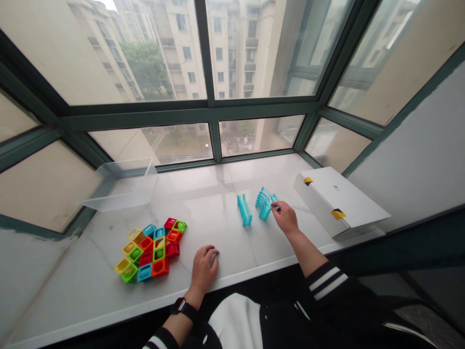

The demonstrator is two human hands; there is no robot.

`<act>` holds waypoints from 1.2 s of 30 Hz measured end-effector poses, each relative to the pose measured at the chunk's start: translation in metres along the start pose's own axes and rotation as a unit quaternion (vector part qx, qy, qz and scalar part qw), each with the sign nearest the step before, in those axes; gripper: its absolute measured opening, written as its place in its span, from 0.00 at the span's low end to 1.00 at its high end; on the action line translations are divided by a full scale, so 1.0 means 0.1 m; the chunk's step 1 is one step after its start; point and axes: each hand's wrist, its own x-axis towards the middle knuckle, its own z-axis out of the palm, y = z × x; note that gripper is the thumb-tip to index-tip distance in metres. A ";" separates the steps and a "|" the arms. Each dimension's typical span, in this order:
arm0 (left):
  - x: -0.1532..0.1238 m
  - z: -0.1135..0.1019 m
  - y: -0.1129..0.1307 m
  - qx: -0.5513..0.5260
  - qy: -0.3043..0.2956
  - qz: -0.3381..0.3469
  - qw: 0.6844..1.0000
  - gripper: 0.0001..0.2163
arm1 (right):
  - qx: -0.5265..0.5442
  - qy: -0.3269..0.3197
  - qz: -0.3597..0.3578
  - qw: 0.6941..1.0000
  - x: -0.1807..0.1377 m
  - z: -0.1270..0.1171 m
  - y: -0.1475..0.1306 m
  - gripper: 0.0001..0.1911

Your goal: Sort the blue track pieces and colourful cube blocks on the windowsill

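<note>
My right hand [285, 217] pinches the near edge of a curved turquoise ribbed track piece [264, 201] on the white marble sill. A straight turquoise ribbed piece [244, 209] lies just left of it, untouched. My left hand [204, 264] rests on the sill near the front edge, fingers curled under with nothing visible in them. A cluster of several hollow plastic cubes [150, 248] in red, orange, yellow, green and blue lies to the left of my left hand.
An empty clear plastic tub [121, 186] stands at the back left by the window. A white flat box [337, 199] with yellow-black tabs lies at the right end of the sill [203, 203]. Window frames close off the back.
</note>
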 end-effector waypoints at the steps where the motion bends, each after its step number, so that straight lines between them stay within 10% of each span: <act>1: 0.00 0.00 0.00 -0.001 -0.001 0.000 1.000 0.09 | 0.000 -0.001 0.001 1.000 0.00 0.00 -0.01 0.09; 36: 0.01 -0.03 0.05 -0.002 0.008 -0.004 1.000 0.10 | -0.027 -0.023 -0.014 0.999 -0.03 0.00 -0.02 0.13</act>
